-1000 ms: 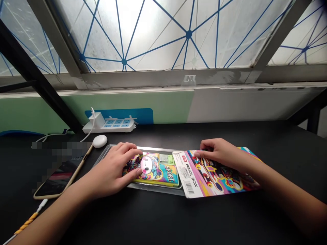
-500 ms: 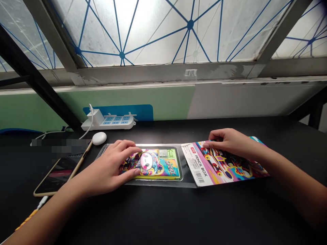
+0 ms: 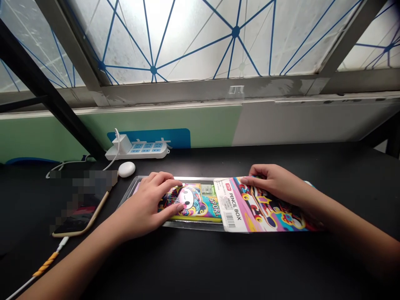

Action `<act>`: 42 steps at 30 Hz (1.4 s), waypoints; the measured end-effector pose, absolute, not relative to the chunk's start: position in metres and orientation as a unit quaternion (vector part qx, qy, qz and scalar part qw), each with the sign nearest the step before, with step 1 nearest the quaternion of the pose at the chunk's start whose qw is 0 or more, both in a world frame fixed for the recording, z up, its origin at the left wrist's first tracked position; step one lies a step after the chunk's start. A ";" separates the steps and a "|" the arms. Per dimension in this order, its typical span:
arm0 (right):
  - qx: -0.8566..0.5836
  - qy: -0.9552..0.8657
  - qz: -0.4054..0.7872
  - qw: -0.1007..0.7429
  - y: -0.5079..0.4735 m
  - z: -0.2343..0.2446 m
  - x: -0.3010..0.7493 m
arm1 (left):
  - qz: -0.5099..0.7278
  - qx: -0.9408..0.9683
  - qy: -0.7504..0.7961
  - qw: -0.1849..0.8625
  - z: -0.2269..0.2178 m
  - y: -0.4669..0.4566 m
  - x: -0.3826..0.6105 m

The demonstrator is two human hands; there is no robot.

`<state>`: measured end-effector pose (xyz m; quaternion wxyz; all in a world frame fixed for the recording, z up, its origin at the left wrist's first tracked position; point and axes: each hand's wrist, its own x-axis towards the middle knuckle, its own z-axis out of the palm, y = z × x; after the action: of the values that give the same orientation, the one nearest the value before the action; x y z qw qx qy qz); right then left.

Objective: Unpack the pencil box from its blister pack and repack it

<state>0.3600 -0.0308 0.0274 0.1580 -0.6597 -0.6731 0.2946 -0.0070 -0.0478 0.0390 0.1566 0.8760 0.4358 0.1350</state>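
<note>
A colourful pencil box (image 3: 195,202) with a cartoon face and the word SPORT lies in a clear plastic tray (image 3: 131,188) on the black table (image 3: 200,262). My left hand (image 3: 146,206) rests flat on the box's left half, fingers spread. To the right, a printed card sleeve (image 3: 246,208) marked PENCIL BOX overlaps the box's right end. My right hand (image 3: 275,183) presses down on the sleeve's far edge, its fingers curled over it.
A phone (image 3: 78,218) in a tan case lies at the left with a cable running to it. A white oval case (image 3: 126,169) and a white power strip (image 3: 139,150) sit at the back left, below a green wall panel and a window.
My right hand has slid the card sleeve leftwards, so it now covers the box's right end again. My left hand has stayed on the box.
</note>
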 end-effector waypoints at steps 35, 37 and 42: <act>-0.546 -0.789 0.282 0.017 -0.023 0.049 0.306 | 0.592 0.569 0.356 0.446 0.013 -0.045 0.007; -0.534 -0.800 0.273 0.001 -0.018 0.055 0.284 | 0.596 0.570 0.351 0.445 0.012 -0.045 0.006; -0.463 -0.856 0.230 -0.016 -0.011 0.065 0.215 | 0.602 0.567 0.348 0.442 0.013 -0.046 0.006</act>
<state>0.2154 -0.0110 0.0645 -0.0158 -0.4631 -0.8558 0.2298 0.0063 -0.0463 0.0135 0.4416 0.5668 0.3476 0.6023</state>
